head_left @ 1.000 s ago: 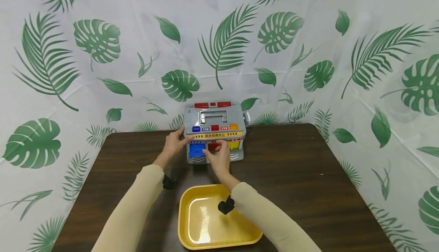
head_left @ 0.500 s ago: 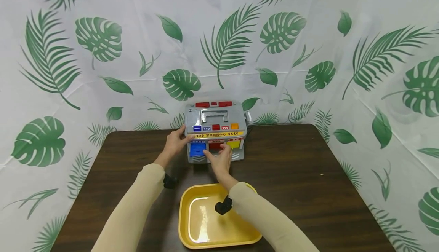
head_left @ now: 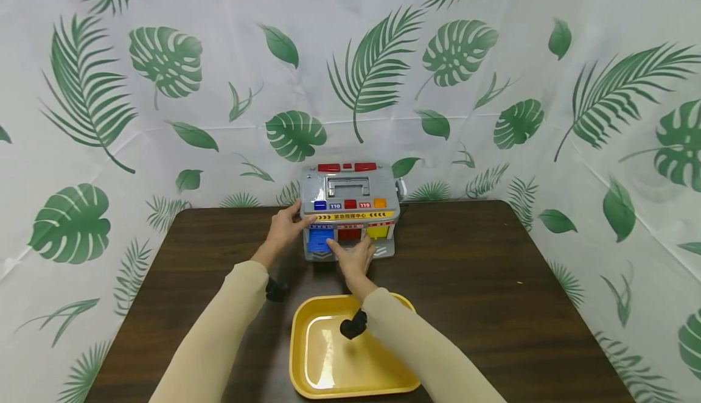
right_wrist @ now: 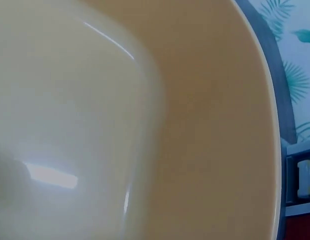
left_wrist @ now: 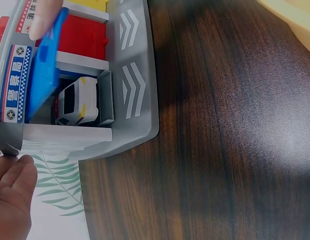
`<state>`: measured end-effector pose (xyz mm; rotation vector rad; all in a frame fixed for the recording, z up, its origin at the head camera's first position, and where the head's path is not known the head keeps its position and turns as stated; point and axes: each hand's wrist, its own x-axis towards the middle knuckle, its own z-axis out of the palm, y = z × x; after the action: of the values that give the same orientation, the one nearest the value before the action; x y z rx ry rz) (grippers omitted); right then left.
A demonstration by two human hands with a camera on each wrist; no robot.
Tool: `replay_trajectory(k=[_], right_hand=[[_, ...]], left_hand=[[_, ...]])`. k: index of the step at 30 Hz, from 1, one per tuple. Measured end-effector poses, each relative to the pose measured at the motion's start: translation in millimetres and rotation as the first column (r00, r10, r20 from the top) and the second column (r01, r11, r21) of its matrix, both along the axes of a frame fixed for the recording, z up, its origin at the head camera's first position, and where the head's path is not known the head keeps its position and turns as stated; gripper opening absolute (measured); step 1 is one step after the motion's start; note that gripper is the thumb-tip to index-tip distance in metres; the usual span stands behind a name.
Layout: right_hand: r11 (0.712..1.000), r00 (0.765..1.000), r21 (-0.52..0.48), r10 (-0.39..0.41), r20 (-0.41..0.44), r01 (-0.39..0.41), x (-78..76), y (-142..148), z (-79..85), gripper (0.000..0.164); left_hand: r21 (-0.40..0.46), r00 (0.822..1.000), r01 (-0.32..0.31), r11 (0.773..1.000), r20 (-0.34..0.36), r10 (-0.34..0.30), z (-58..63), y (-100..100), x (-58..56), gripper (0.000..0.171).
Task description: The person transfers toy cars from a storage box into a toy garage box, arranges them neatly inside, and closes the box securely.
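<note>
A grey toy garage (head_left: 348,191) stands at the table's back edge, with a blue door (head_left: 320,240), a red door (head_left: 349,234) and a yellow door (head_left: 377,231). My left hand (head_left: 283,227) grips its left end, thumb on the front and fingers at the side. My right hand (head_left: 355,261) is in front of the doors, its thumb touching the blue door's lower right edge. In the left wrist view that blue door (left_wrist: 46,70) is swung up and outward. Behind it a white toy car (left_wrist: 79,101) with yellow marks sits in the bay.
A yellow tray (head_left: 298,354) lies on the dark wooden table (head_left: 465,293) beneath my right forearm. A leaf-print cloth (head_left: 230,56) hangs right behind the garage. A white piece (head_left: 401,190) juts from the garage's right side.
My right hand's fingers have dropped from in front of the red door to lower right, while its thumb stays at the blue door. My left hand keeps its hold on the garage.
</note>
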<state>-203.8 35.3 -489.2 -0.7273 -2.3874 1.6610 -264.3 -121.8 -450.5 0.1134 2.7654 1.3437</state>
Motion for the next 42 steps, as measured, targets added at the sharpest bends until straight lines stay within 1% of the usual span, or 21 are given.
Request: replay_trajectory(k=[8, 12, 16, 21, 27, 34, 42], right_hand=[[1.000, 1.000, -0.019, -0.013, 0.010, 0.013, -8.2, -4, -4.2, 0.101], [0.999, 1.000, -0.044, -0.028, 0.014, 0.029, -10.7, -6, -7.4, 0.099], [0.997, 0.999, -0.063, -0.037, 0.024, 0.038, -12.7, -7, -11.1, 0.099], [0.997, 0.998, -0.062, -0.048, 0.028, 0.050, -14.7, -8, -14.6, 0.100], [0.996, 0.997, -0.051, -0.068, 0.021, 0.069, -17.4, -9, -17.8, 0.101], [0.993, 0.995, -0.062, -0.100, 0.028, 0.101, -22.4, -8, -24.6, 0.100], [0.991, 0.990, -0.041, -0.128, 0.051, 0.131, -25.9, -11, -24.4, 0.097]], left_hand=[[0.025, 1.000, 0.008, 1.000, -0.013, -0.008, 1.7, 0, 1.1, 0.074], [0.018, 1.000, 0.010, 1.000, -0.009, -0.010, 1.7, -1, 0.8, 0.074], [0.003, 1.000, 0.000, 1.000, 0.002, 0.000, 0.7, -1, -0.6, 0.075], [0.006, 1.000, -0.010, 1.000, 0.014, 0.010, -0.6, 0, -0.9, 0.075], [0.012, 1.000, -0.009, 1.000, 0.018, 0.009, 1.4, 1, 0.8, 0.074], [0.000, 1.000, -0.005, 1.000, 0.001, 0.005, 0.2, 3, 0.2, 0.074], [-0.007, 1.000, -0.008, 1.000, -0.019, 0.008, -0.8, 1, 1.7, 0.074]])
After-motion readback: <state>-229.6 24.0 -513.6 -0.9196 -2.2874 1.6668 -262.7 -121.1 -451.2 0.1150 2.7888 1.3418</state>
